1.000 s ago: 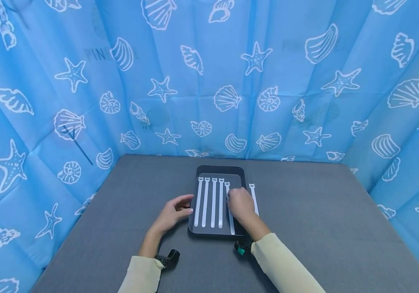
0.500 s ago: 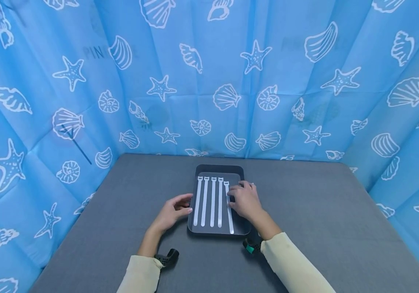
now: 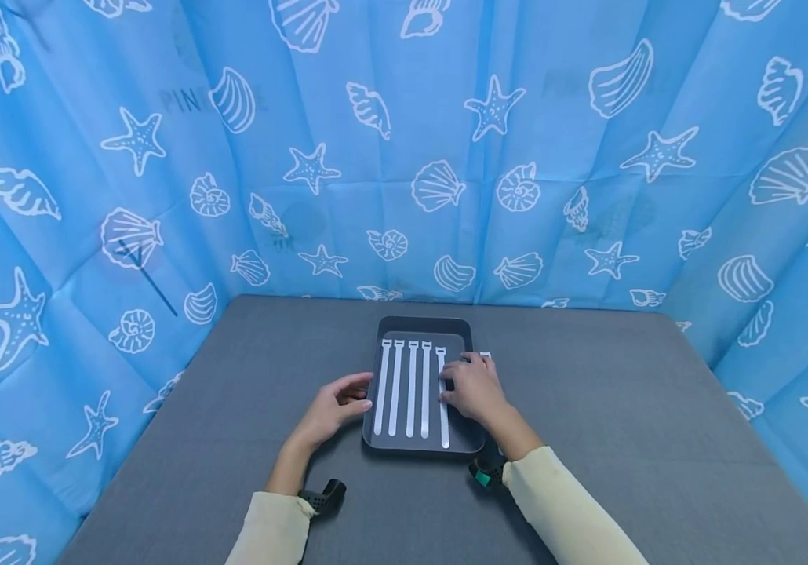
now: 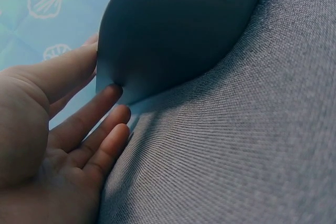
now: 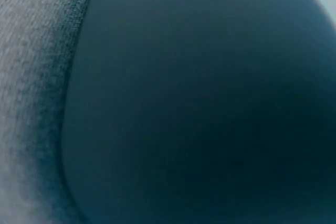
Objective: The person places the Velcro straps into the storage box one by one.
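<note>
Several white cable straps with slotted heads lie side by side, lengthwise, in a dark grey tray. My right hand is over the tray's right side, its fingers loosely bent and its thumb and fingertips at the rightmost strap in the tray. Another white strap shows only its head beyond that hand, outside the tray. My left hand rests its fingertips against the tray's left wall, thumb apart from the fingers. In the left wrist view those fingers meet the tray's outer wall.
The tray stands on a grey cloth-covered table. A blue curtain with white shells and starfish encloses the back and sides. In the right wrist view the tray's dark wall fills most of the frame, and the right hand is not seen.
My right hand has opened from its grip on the rightmost tray strap and shifted right. That strap has since turned slightly straighter, closer in line with the others. My left hand has stayed put.
</note>
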A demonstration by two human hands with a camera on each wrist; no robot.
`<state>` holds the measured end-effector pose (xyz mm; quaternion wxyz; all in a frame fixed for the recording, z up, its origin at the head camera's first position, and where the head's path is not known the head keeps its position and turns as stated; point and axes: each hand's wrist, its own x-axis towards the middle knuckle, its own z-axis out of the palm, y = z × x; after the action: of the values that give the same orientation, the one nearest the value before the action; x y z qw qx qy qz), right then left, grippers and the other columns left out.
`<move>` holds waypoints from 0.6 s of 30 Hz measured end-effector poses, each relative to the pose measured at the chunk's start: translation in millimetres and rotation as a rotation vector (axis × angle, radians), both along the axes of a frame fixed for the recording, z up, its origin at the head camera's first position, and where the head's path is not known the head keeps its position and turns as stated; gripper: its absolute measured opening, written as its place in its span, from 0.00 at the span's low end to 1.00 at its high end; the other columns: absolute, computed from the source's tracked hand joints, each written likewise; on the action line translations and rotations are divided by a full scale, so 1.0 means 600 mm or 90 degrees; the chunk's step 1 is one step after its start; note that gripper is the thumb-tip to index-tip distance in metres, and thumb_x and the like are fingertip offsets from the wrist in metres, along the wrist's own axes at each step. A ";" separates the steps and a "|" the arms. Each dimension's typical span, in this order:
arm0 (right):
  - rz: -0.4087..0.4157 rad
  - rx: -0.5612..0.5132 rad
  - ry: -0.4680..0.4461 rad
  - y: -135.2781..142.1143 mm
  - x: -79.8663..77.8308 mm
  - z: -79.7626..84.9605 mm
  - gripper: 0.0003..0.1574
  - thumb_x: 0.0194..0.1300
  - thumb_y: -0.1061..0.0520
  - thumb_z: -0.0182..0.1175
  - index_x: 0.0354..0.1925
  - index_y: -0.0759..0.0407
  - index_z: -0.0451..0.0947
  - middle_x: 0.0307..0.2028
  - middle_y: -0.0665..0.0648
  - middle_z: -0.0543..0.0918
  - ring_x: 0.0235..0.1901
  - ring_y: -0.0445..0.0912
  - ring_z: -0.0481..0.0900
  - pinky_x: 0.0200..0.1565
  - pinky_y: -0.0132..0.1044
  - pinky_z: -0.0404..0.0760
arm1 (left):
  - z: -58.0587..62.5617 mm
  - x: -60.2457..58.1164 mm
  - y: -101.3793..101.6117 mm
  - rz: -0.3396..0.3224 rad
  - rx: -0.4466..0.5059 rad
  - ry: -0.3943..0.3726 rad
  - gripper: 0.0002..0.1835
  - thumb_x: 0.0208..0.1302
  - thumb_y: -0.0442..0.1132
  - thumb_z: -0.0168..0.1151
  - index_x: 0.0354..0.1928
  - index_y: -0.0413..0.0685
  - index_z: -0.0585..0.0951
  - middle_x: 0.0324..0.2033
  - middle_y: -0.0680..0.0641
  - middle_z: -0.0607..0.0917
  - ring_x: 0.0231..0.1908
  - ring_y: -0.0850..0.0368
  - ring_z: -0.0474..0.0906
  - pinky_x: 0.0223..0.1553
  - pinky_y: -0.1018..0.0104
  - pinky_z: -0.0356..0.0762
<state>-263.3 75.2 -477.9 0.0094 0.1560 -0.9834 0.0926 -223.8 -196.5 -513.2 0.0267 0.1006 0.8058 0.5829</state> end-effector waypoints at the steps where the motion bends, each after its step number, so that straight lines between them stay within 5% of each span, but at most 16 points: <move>1: -0.004 -0.001 -0.002 -0.001 -0.001 0.000 0.24 0.56 0.45 0.72 0.50 0.51 0.85 0.56 0.52 0.81 0.66 0.58 0.62 0.65 0.58 0.52 | 0.000 0.000 0.000 0.000 0.000 -0.002 0.25 0.62 0.36 0.67 0.63 0.48 0.76 0.55 0.44 0.80 0.50 0.49 0.76 0.51 0.56 0.72; 9: -0.017 -0.013 -0.004 -0.002 -0.012 -0.003 0.24 0.56 0.46 0.72 0.50 0.53 0.85 0.54 0.52 0.82 0.65 0.57 0.64 0.64 0.58 0.56 | -0.001 -0.001 0.006 0.008 -0.013 0.004 0.26 0.63 0.29 0.64 0.64 0.37 0.72 0.56 0.36 0.78 0.51 0.41 0.75 0.50 0.53 0.72; 18: -0.019 -0.034 -0.012 -0.002 -0.015 -0.004 0.25 0.57 0.47 0.72 0.51 0.54 0.84 0.54 0.53 0.82 0.64 0.56 0.64 0.64 0.57 0.55 | -0.001 0.000 0.001 0.003 -0.001 0.002 0.25 0.62 0.34 0.67 0.63 0.46 0.76 0.54 0.44 0.80 0.49 0.49 0.76 0.49 0.56 0.73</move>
<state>-272.2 74.2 -480.3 0.0061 0.1401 -0.9828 0.1201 -223.9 -195.7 -513.6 0.0242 0.0994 0.8064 0.5825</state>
